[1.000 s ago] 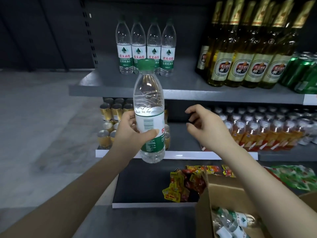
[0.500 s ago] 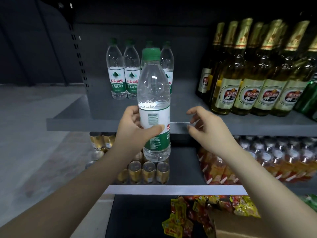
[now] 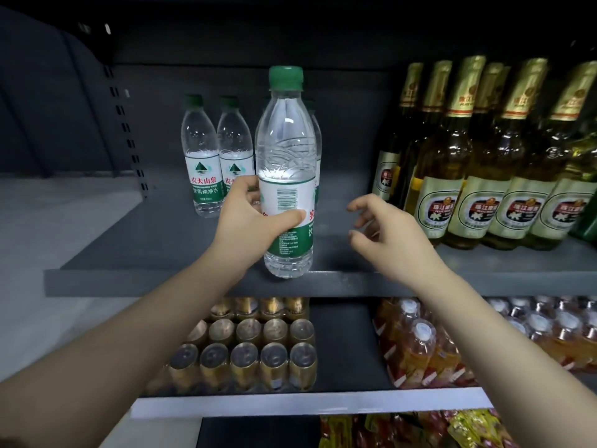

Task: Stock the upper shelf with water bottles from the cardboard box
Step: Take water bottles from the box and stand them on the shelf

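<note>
My left hand (image 3: 248, 218) grips a clear water bottle (image 3: 287, 156) with a green cap around its white and green label. The bottle is upright, its base at the front edge of the grey upper shelf (image 3: 161, 240). Several more water bottles (image 3: 203, 156) of the same kind stand in a row at the back of that shelf, partly hidden behind the held one. My right hand (image 3: 384, 231) hovers just right of the bottle with loosely curled fingers, holding nothing. The cardboard box is out of view.
Tall green-gold beer bottles (image 3: 478, 169) crowd the right half of the upper shelf. The shelf below holds gold cans (image 3: 258, 350) and orange drink bottles (image 3: 420, 350). Snack packets (image 3: 403, 431) lie on the lowest shelf. A slotted upright (image 3: 129, 137) stands at the left.
My left hand has lifted the bottle up and forward to the upper shelf's front edge. The view has risen, and the cardboard box has dropped out of sight. My right hand rose alongside.
</note>
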A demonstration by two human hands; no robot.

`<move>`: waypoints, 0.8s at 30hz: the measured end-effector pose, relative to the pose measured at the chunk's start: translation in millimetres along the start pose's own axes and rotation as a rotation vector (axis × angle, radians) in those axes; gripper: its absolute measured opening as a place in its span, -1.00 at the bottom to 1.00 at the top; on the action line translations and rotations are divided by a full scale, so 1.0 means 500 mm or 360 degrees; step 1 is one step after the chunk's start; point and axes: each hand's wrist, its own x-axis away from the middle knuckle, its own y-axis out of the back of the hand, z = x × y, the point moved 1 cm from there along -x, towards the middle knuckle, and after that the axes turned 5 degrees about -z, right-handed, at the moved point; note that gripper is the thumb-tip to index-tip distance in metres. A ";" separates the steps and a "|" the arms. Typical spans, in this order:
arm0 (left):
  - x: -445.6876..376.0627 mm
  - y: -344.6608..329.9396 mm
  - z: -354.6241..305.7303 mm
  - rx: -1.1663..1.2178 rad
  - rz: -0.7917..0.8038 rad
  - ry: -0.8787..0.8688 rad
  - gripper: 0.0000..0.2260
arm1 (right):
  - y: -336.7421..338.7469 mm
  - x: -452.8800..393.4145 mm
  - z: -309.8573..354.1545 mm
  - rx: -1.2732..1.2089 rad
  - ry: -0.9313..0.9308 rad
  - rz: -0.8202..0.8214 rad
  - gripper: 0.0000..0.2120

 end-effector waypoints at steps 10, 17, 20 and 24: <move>-0.103 0.016 0.058 -0.0026 0.0034 0.0024 -0.50 | -0.055 -0.067 0.009 -0.0048 -0.0049 0.0019 -0.72; -0.139 0.033 0.098 -0.0001 0.0093 0.0095 -0.48 | -0.096 -0.086 0.016 -0.0028 -0.0084 0.0071 -0.73; -0.145 0.037 0.109 0.0014 0.0134 0.0097 -0.45 | -0.110 -0.092 0.016 -0.0005 -0.0087 0.0075 -0.72; -0.152 0.040 0.117 0.0032 0.0178 0.0055 -0.46 | -0.121 -0.096 0.018 0.0025 -0.0097 0.0076 -0.72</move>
